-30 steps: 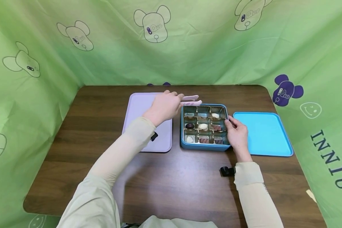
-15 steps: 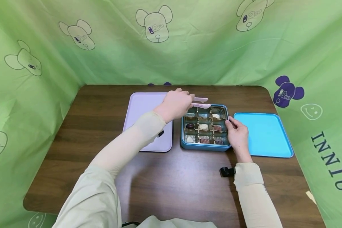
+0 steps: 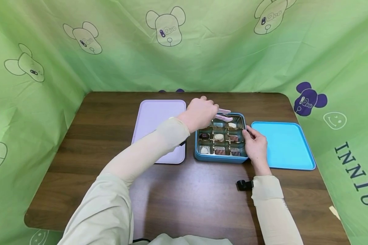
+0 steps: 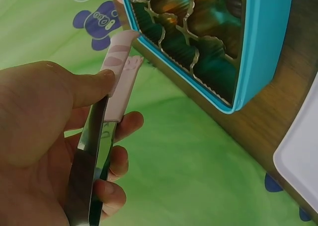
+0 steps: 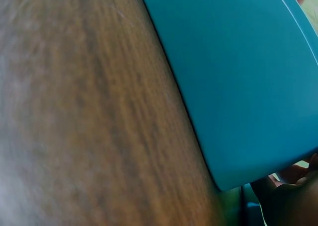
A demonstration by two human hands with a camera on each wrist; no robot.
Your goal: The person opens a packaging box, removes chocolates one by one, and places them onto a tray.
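Note:
My left hand [image 3: 201, 112] holds metal tongs with pink paw-shaped tips [image 3: 224, 118], over the back of a blue box [image 3: 220, 158]. In the left wrist view the tongs [image 4: 115, 69] lie between thumb and fingers, their tips slightly apart with nothing seen between them. A divided tray in the box bears several chocolates, among them a dark one [image 3: 204, 136], a white one [image 3: 219, 136] and a brown one [image 3: 234, 137]. A white chocolate [image 3: 232, 125] sits in the back right compartment, near the tips. My right hand [image 3: 255, 144] grips the box's right side, thumb at the rim.
A lilac tray [image 3: 159, 109] lies left of the box, partly under my left forearm. To the right is a bright blue tray [image 3: 286, 144]. Both rest on a brown wooden table [image 3: 104, 136], with a green curtain [image 3: 202, 68] behind it.
My left hand has moved right with the tongs, from beside the box's back left corner to over its back row. The right hand and the box have stayed put.

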